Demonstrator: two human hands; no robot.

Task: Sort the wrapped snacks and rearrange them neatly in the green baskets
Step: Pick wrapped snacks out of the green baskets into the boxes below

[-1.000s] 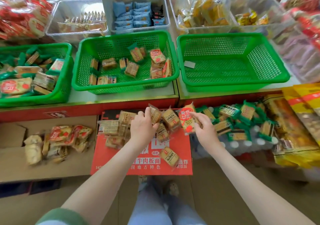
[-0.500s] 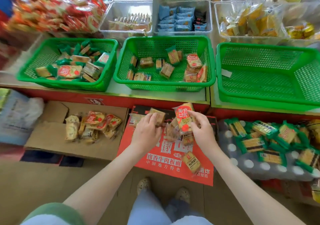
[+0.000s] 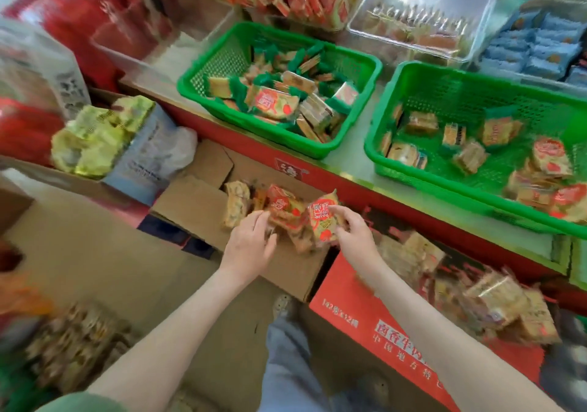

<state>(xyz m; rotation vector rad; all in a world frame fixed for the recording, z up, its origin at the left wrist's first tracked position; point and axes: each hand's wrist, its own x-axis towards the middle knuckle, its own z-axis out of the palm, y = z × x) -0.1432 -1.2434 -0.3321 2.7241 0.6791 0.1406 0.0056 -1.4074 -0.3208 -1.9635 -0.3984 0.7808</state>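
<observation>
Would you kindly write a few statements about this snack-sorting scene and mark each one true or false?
1. The right hand pinches a red-and-yellow wrapped snack. True.
2. The left hand is inside a basket. False: it reaches over the snacks in the cardboard box below the shelf.
3. The left green basket and the right green basket both hold snacks. True.
4. The red carton stands to the left of the cardboard box. False: it stands to its right.
5. The left green basket holds mostly blue-wrapped packs. False: most of them are green-wrapped.
</observation>
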